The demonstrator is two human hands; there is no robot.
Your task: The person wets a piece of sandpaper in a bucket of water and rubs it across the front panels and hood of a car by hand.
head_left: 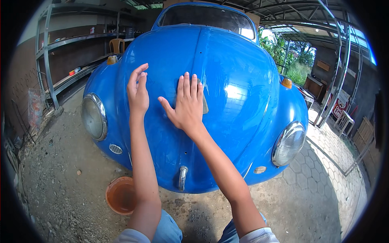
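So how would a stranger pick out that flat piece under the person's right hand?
Find the big blue car filling the middle of the view. On its front the right hand is laid flat, and the flat piece peeks out along that hand's right edge. Its dull grey-tan surface sets it apart from the glossy blue around it.

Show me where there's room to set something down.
Ground: left of the bucket, and below the right headlight. Hood: the bare stretch between the right hand and that headlight. Crowded: mid-hood, where the right hand partly covers a flat pad and the left hand is close by.
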